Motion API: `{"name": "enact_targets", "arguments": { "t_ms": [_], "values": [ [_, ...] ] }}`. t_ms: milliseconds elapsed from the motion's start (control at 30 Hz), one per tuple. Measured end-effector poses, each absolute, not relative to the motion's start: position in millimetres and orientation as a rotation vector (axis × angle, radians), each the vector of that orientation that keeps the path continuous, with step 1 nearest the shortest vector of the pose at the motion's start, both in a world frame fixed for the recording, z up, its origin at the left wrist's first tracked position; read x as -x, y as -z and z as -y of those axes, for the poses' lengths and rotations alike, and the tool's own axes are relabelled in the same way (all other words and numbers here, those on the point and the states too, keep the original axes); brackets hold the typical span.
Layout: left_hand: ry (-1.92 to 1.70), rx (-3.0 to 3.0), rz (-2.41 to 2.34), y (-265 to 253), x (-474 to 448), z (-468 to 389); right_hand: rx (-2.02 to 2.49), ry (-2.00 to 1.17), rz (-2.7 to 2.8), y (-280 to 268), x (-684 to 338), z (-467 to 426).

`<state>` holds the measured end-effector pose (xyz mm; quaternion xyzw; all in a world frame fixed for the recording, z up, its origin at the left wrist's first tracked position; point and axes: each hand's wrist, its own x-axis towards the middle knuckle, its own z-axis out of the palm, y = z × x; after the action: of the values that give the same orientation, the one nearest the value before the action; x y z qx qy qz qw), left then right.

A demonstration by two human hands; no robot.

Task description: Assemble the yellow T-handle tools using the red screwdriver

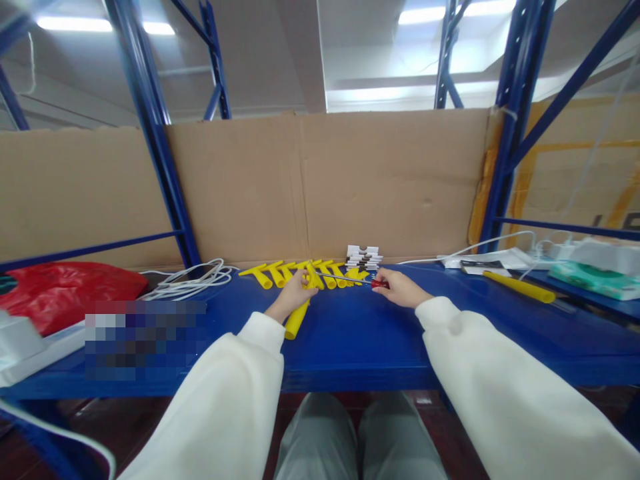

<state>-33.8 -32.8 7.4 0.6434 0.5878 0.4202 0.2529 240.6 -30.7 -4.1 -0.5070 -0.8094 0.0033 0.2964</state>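
My left hand (296, 293) is closed around a yellow T-shaped plastic piece (297, 321), whose tubular handle slants down toward me. In my right hand (400, 288) is a screwdriver (381, 284) with a red handle. Its metal shaft runs leftward, and the tip meets the yellow piece near my left fingers; the exact contact point is too small to make out. Behind my hands, several similar yellow T-shaped pieces (260, 275) lie in a row along the cardboard. Right of that row are small yellow parts (353, 275) and a stack of white and black pieces (363, 257).
A cardboard sheet (325, 187) walls off the back of the blue bench (360, 340). To the left lie coiled white cable (200, 279) and a red plastic bag (75, 290). On the right are a yellow tube (520, 287), a green pack (595, 279) and white cords. Blue posts (515, 127) flank the bench.
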Motion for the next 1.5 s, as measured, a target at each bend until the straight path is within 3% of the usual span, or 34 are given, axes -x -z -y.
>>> {"name": "enact_targets", "arguments": {
  "t_ms": [533, 1500],
  "values": [
    [-1.125, -1.825, -1.664, -3.7, 35.2, 27.1, 1.357, 0.123, 2.163, 3.6, -240.9, 30.3],
    [-1.099, -1.848, -1.716, -6.0, 35.9, 26.9, 1.346, 0.043, 2.141, 2.8, -240.6, 30.7]
  ]
}}
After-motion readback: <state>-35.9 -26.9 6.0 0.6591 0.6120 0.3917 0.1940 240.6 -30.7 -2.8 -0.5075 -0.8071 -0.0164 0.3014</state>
